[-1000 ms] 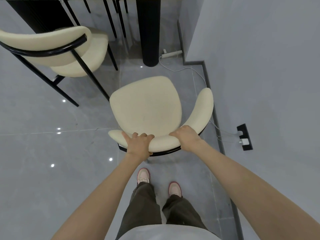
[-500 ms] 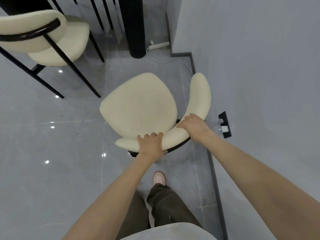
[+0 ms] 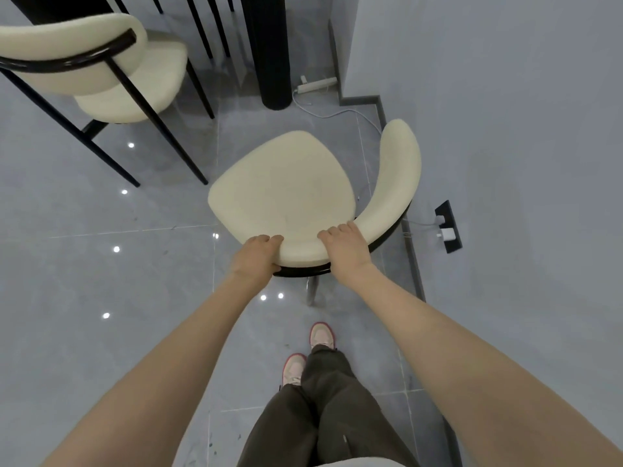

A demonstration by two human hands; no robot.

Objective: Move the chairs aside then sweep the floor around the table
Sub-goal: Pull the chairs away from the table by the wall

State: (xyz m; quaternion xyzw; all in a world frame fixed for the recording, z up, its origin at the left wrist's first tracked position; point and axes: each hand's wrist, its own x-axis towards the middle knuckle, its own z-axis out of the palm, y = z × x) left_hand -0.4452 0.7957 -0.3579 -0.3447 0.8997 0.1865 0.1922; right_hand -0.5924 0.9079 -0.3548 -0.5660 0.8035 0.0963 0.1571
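Cream upholstery covers the chair (image 3: 283, 193) whose curved backrest both hands grasp: the left hand (image 3: 255, 259) curls over the rest's near end, and the right hand (image 3: 345, 252) wraps it just beside, fingers over the top edge. The seat lies just beyond both hands, with the grey wall (image 3: 505, 129) close off the right hand. A second chair (image 3: 128, 75) stands well beyond the left hand, near the black table leg (image 3: 273, 55) farther ahead.
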